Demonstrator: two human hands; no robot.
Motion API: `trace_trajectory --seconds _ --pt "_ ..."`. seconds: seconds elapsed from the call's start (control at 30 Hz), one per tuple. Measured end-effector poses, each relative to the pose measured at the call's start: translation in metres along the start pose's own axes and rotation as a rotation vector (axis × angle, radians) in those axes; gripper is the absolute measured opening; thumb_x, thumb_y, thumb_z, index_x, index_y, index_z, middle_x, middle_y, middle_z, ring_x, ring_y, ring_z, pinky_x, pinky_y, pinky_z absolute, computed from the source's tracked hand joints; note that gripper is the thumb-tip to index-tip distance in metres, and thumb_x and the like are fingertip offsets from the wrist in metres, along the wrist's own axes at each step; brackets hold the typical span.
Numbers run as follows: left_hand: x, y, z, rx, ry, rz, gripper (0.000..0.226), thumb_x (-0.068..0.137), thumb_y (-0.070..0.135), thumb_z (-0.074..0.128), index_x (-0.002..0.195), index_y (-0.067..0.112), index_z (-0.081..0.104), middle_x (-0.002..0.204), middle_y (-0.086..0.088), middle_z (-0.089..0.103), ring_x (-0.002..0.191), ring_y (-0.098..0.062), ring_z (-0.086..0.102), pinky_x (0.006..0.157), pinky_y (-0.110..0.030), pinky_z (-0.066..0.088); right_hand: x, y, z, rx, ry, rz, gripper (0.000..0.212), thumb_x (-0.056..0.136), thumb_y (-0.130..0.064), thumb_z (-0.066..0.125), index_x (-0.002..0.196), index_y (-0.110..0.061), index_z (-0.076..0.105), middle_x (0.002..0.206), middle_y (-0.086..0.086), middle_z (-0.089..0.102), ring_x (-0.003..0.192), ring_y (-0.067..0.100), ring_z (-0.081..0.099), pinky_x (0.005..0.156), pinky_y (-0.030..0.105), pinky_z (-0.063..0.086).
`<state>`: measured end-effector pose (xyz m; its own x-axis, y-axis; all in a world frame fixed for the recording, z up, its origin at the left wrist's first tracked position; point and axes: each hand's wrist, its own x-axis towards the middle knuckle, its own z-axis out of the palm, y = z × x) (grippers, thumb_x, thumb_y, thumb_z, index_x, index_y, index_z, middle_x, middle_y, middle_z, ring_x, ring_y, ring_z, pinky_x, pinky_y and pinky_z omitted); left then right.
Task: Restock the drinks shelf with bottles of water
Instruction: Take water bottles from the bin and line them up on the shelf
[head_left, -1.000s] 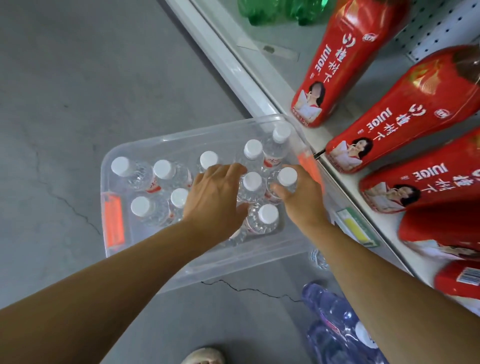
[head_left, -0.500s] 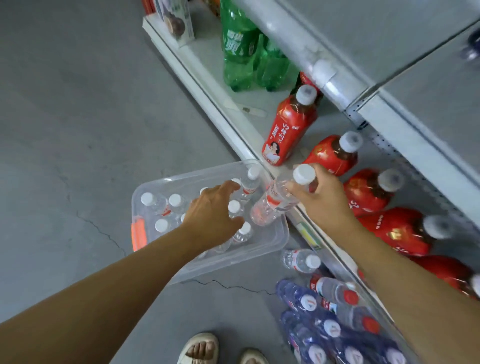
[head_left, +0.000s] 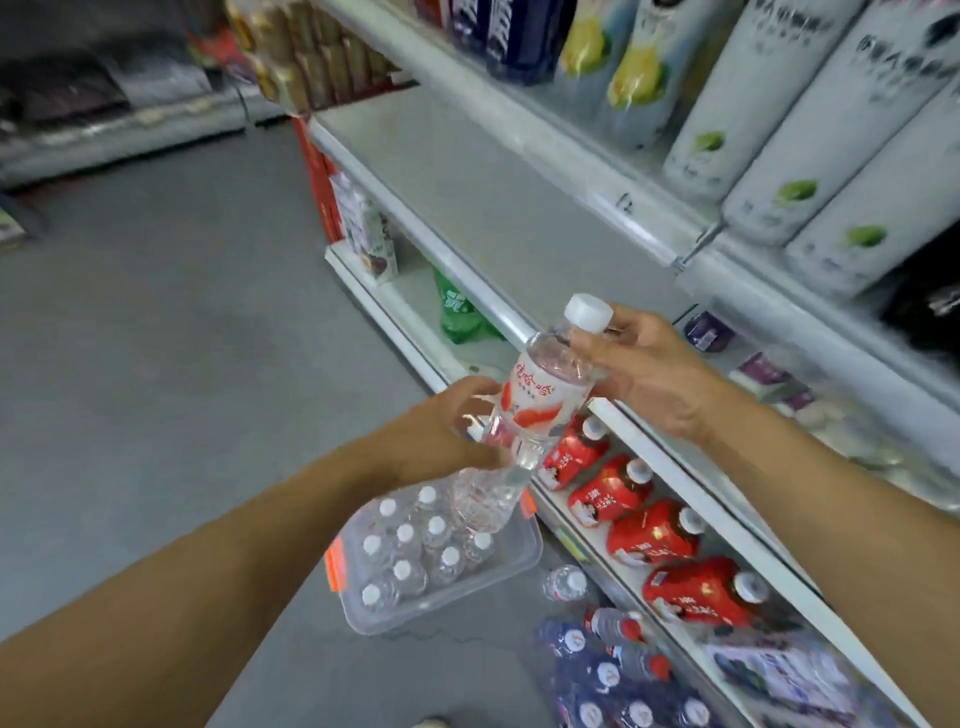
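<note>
Counts from where I stand: one water bottle (head_left: 537, 395) in my hands, neck in my right hand (head_left: 654, 371), lower body in my left hand (head_left: 447, 434). One clear bin (head_left: 511, 564) on the floor, ten white caps visible inside (the held bottle hides part of the bin). Four red juice bottles (head_left: 613, 493) on the low shelf. One loose water bottle (head_left: 563, 583) on the floor. Green bottles (head_left: 457, 312): blurred, can't count. White cartons (head_left: 810, 140) up top: at least four.

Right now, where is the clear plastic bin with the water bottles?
In the head view, the clear bin sits on the floor at lower centre, left of the red juice bottles on the bottom shelf.
</note>
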<state>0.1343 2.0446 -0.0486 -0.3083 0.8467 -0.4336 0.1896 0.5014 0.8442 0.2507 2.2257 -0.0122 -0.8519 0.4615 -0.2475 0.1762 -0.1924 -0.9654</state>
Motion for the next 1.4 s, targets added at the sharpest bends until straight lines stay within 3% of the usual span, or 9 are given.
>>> trace_trajectory --seconds 0.07,0.2,0.53,0.73,0.8,0.9,1.03,1.23,1.4 --pt "-0.017 0.030 -0.014 -0.059 -0.069 0.012 0.063 0.080 0.008 0.071 0.131 0.026 0.039 0.124 0.008 0.056 0.112 -0.005 0.053 0.083 -0.011 0.043 -0.005 -0.039 0.006 0.041 -0.039 0.007 0.065 0.044 -0.032 0.089 0.102 -0.012 0.066 0.099 0.005 0.072 0.087 0.019 0.069 0.066 0.036 0.058" --pt "-0.043 0.078 -0.034 -0.126 -0.052 0.056 0.071 0.077 0.009 0.074 0.134 0.024 0.034 0.123 -0.001 0.062 0.111 -0.016 0.060 0.098 -0.036 0.045 -0.019 -0.105 0.017 0.052 -0.054 -0.043 0.044 0.054 -0.029 0.080 0.094 -0.013 0.071 0.097 0.006 0.073 0.083 0.017 0.070 0.065 0.035 0.058" --pt "-0.099 0.193 -0.052 -0.113 0.086 0.280 0.058 0.071 0.018 0.081 0.113 0.032 0.042 0.103 -0.002 0.069 0.093 -0.014 0.068 0.089 -0.037 0.053 -0.080 -0.240 0.036 -0.128 0.086 -0.229 0.022 0.093 -0.020 0.051 0.109 -0.010 0.062 0.102 0.004 0.070 0.091 0.016 0.068 0.070 0.029 0.055" --pt "-0.122 0.268 -0.052 -0.064 0.151 0.399 0.062 0.067 0.022 0.083 0.114 0.030 0.043 0.103 -0.002 0.067 0.095 -0.017 0.066 0.090 -0.042 0.052 -0.128 -0.312 0.030 -0.453 0.394 -0.404 0.011 0.095 -0.026 0.053 0.091 -0.022 0.062 0.085 -0.013 0.067 0.079 0.003 0.063 0.073 0.025 0.050" --pt "-0.127 0.295 -0.050 -0.032 0.156 0.448 0.062 0.067 0.022 0.083 0.114 0.028 0.043 0.103 -0.005 0.066 0.096 -0.020 0.066 0.091 -0.045 0.051 -0.152 -0.333 0.024 -0.571 0.467 -0.432 0.018 0.094 -0.032 0.053 0.106 -0.021 0.061 0.098 -0.011 0.066 0.089 0.004 0.061 0.073 0.022 0.050" --pt "-0.136 0.337 -0.043 0.006 0.179 0.517 0.055 0.068 0.022 0.083 0.107 0.025 0.044 0.100 -0.005 0.068 0.093 -0.019 0.066 0.085 -0.037 0.052 -0.191 -0.361 0.010 -0.699 0.601 -0.459 0.040 0.092 -0.035 0.056 0.127 -0.015 0.053 0.117 -0.002 0.059 0.108 0.012 0.056 0.092 0.028 0.047" --pt "-0.149 0.394 -0.023 0.007 0.167 0.619 0.055 0.069 0.022 0.082 0.108 0.022 0.044 0.096 -0.002 0.068 0.089 -0.014 0.066 0.076 -0.024 0.051 -0.251 -0.391 -0.011 -0.813 0.802 -0.483 0.041 0.091 -0.032 0.058 0.128 -0.015 0.051 0.115 -0.004 0.056 0.109 0.011 0.053 0.091 0.024 0.041" --pt "-0.167 0.470 0.022 0.002 0.101 0.757 0.061 0.066 0.028 0.084 0.111 0.027 0.043 0.094 0.001 0.068 0.087 -0.013 0.065 0.075 -0.031 0.051 -0.349 -0.421 -0.041 -0.991 1.071 -0.448 0.050 0.089 -0.037 0.062 0.133 -0.020 0.047 0.131 -0.005 0.053 0.118 0.009 0.048 0.098 0.024 0.036" --pt "-0.186 0.519 0.069 -0.009 -0.037 0.854 0.052 0.070 0.024 0.081 0.106 0.025 0.044 0.095 0.000 0.066 0.086 -0.013 0.065 0.065 -0.024 0.047 -0.415 -0.430 -0.062 -1.065 1.256 -0.396 0.051 0.088 -0.036 0.063 0.134 -0.022 0.044 0.135 -0.004 0.048 0.122 0.011 0.043 0.093 0.022 0.031"
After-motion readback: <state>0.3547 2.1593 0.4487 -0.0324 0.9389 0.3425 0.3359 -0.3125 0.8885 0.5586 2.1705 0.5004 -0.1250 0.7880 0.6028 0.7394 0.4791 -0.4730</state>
